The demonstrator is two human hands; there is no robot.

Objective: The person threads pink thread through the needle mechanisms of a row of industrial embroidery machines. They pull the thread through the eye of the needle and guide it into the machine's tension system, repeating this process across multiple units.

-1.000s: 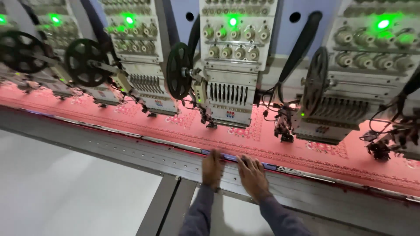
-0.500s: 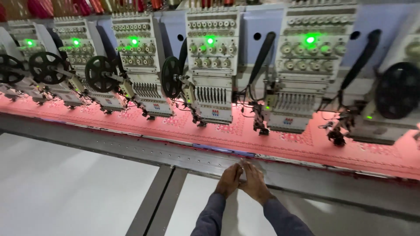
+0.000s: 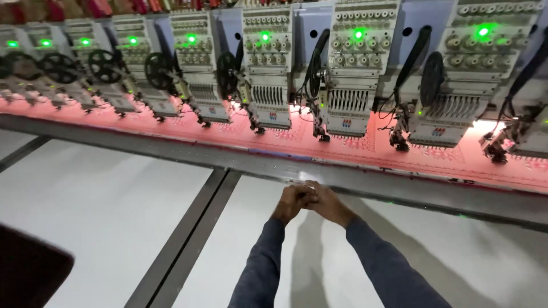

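Fingers (image 3: 307, 193) of both hands are curled and pressed together, so I cannot tell if they hold some small thing, perhaps a thread, between them. Left hand (image 3: 291, 202) and right hand (image 3: 328, 205) meet above the white table (image 3: 114, 211), close to its far edge, just before the grey metal rail (image 3: 171, 151) that runs along the machine. Beyond the rail lies the pink fabric (image 3: 297, 140), stretched under the row of embroidery heads (image 3: 268, 80), each one with a green lamp (image 3: 265, 37) lit.

To do this well, I think the hands should stay low and near the rail, well apart from the needles, and work with small, calm moves of the fingertips.

Compared with one second ago, the hands have changed: then they lay flat and apart on the rail itself; now they are joined and drawn back toward the person. The view has also turned, so more heads show on the left.
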